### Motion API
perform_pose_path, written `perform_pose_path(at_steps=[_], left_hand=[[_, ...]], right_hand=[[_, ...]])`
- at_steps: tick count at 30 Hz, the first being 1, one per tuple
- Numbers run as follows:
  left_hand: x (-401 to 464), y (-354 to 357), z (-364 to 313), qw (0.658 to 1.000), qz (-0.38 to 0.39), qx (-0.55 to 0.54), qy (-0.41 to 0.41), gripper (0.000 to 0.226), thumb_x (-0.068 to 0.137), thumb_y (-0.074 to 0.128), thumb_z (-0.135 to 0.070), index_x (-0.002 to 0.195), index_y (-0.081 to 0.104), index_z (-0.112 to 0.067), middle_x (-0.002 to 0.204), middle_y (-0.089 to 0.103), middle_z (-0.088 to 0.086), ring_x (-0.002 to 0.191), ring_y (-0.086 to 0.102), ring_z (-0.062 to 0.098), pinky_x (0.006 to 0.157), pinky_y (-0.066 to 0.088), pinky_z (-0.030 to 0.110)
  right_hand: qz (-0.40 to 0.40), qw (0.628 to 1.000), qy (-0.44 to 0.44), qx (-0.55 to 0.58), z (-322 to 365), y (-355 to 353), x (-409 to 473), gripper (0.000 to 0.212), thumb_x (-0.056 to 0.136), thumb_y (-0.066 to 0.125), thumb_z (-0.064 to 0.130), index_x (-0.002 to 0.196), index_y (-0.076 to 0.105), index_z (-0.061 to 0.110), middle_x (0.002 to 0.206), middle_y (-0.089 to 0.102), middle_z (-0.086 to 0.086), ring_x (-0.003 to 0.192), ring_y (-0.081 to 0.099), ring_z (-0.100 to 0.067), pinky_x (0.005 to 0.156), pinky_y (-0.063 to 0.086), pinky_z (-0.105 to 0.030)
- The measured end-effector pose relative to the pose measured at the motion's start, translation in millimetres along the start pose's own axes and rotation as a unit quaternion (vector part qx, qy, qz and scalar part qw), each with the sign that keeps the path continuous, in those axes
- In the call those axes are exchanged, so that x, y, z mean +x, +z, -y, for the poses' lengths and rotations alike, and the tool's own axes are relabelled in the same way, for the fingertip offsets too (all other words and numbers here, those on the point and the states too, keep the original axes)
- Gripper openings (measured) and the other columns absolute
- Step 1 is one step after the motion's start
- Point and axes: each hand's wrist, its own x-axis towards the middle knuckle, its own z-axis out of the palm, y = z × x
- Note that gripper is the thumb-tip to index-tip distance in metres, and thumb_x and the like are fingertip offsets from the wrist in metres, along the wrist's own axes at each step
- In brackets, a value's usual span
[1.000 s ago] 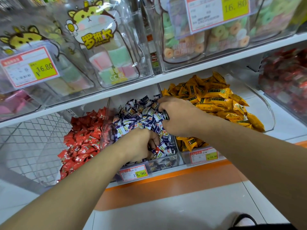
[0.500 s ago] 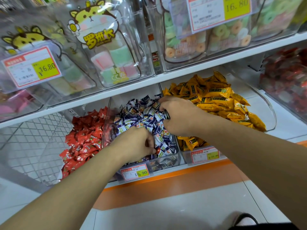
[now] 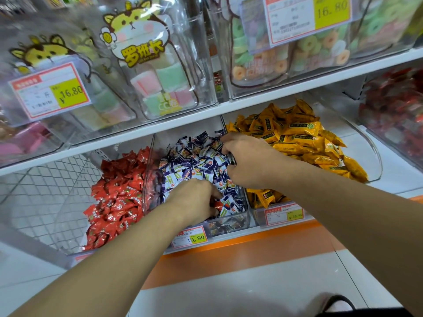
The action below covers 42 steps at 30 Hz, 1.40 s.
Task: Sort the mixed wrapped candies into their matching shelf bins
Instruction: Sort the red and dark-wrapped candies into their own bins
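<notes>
We see both hands buried in the middle bin (image 3: pixel 243 209) of a lower store shelf, a clear plastic bin heaped with blue-and-white wrapped candies (image 3: pixel 194 163); these are the task's things, and they lie at the centre of the view. The left hand (image 3: pixel 194 200) sits at the pile's six o'clock edge, fingers curled down among the wrappers; a red-orange scrap (image 3: pixel 219 205) shows by its fingertips, perhaps a stray candy, though we cannot tell whether the hand has hold of it. The right hand (image 3: pixel 247 161) reaches in from three o'clock, fingers bent and apparently pinching wrappers at the pile's upper right; what it grips is hidden. We judge the hands are raking through the heap to find pieces that belong elsewhere.

At nine o'clock of this bin stands a bin of red wrapped candies (image 3: pixel 116 195); at three o'clock, a bin of yellow-orange packets (image 3: pixel 297 138), mounded high. Price tags (image 3: pixel 190 236) hang on the bin fronts. At twelve o'clock, on the shelf above (image 3: pixel 251 104), clear bins hold pastel marshmallow blocks (image 3: pixel 164 85) and ring-shaped sweets (image 3: pixel 309 49); far right, a bin of dark red sweets (image 3: pixel 393 115), blurred. Wire mesh (image 3: pixel 45 191) backs the shelf at nine o'clock.
</notes>
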Motion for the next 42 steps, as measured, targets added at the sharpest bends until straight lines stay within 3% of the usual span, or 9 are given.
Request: perform_pose_path(at_steps=[11,14,18,24,28,32,35,39,42], left_hand=[[-3.4,2.8,2.4,0.987,-0.066,-0.145,-0.012,0.022,0.079,0.086,-0.023,0.098,0.079,-0.03,0.085,0.074,-0.016,0.079,0.068,0.001,0.077,0.058,0.025],[-15.7,-3.8,5.4,0.955,-0.101,-0.279,-0.032,0.024,0.08,0.088,-0.02,0.1,0.078,-0.03,0.084,0.074,-0.013,0.071,0.065,0.001,0.067,0.052,0.017],[-46.2,-21.5,12.8,0.885,-0.171,-0.433,-0.029,0.026,0.081,0.087,-0.014,0.1,0.078,-0.03,0.089,0.075,-0.002,0.076,0.066,0.011,0.077,0.059,0.027],[-91.8,-40.1,70.8,0.871,-0.301,-0.378,-0.091,0.024,0.082,0.086,-0.016,0.099,0.076,-0.03,0.087,0.074,-0.005,0.08,0.066,0.014,0.077,0.054,0.032],[-113.6,-34.1,104.0,0.904,-0.313,-0.201,-0.209,0.042,0.082,0.083,-0.028,0.121,0.068,-0.031,0.108,0.067,-0.008,0.099,0.064,0.012,0.093,0.051,0.034],[-117.9,-16.9,89.9,0.921,-0.324,-0.179,-0.123,0.038,0.085,0.08,-0.027,0.121,0.068,-0.035,0.117,0.057,-0.015,0.11,0.055,0.006,0.099,0.036,0.019],[-113.0,-7.0,81.3,0.939,-0.285,-0.186,-0.054,0.04,0.086,0.081,-0.031,0.124,0.069,-0.035,0.13,0.053,-0.019,0.124,0.049,0.002,0.107,0.026,0.009],[-112.4,4.8,81.0,0.958,-0.227,-0.171,-0.046,0.053,0.087,0.08,-0.029,0.137,0.061,-0.035,0.15,0.036,-0.023,0.139,0.037,0.004,0.113,0.02,0.013],[-115.4,9.7,82.8,0.957,-0.214,-0.193,-0.037,0.048,0.09,0.077,-0.027,0.134,0.062,-0.037,0.155,0.025,-0.029,0.144,0.035,0.004,0.12,0.028,0.025]], right_hand=[[0.006,1.0,0.004,0.001,-2.0,0.9,1.5,0.029,0.086,0.062,0.021,0.115,0.061,0.018,0.137,0.049,0.001,0.121,0.052,-0.028,0.112,0.037,-0.048],[0.009,1.0,0.004,-0.003,-0.8,-0.5,1.1,0.033,0.086,0.062,0.022,0.118,0.061,0.019,0.139,0.049,0.003,0.123,0.051,-0.027,0.113,0.037,-0.047],[0.01,1.0,0.003,-0.015,3.4,-3.5,-0.6,0.034,0.085,0.061,0.024,0.119,0.061,0.02,0.138,0.049,0.002,0.124,0.052,-0.029,0.111,0.04,-0.048],[0.014,0.999,-0.003,-0.039,7.6,-2.6,-5.7,0.047,0.096,0.061,0.033,0.141,0.053,0.023,0.158,0.036,0.005,0.141,0.04,-0.029,0.12,0.033,-0.048],[0.008,0.998,-0.006,-0.06,9.6,-1.0,-6.0,0.053,0.097,0.06,0.038,0.147,0.048,0.026,0.164,0.029,0.007,0.149,0.031,-0.025,0.124,0.027,-0.047],[-0.029,0.991,-0.079,-0.102,20.7,2.1,-8.0,0.046,0.097,0.062,0.035,0.142,0.056,0.032,0.155,0.043,0.004,0.147,0.032,-0.024,0.122,0.027,-0.049],[0.01,0.987,-0.159,-0.02,43.4,12.6,-8.9,0.027,0.096,0.069,0.028,0.122,0.071,0.035,0.131,0.062,0.012,0.128,0.048,-0.014,0.112,0.04,-0.046],[0.161,0.972,-0.167,0.031,68.3,40.8,-5.8,0.026,0.095,0.073,0.026,0.118,0.075,0.037,0.122,0.065,0.02,0.114,0.058,-0.007,0.103,0.051,-0.038],[0.173,0.971,-0.16,0.038,67.9,58.5,4.6,0.035,0.09,0.079,0.026,0.121,0.073,0.042,0.123,0.065,0.017,0.115,0.059,-0.01,0.099,0.053,-0.042]])
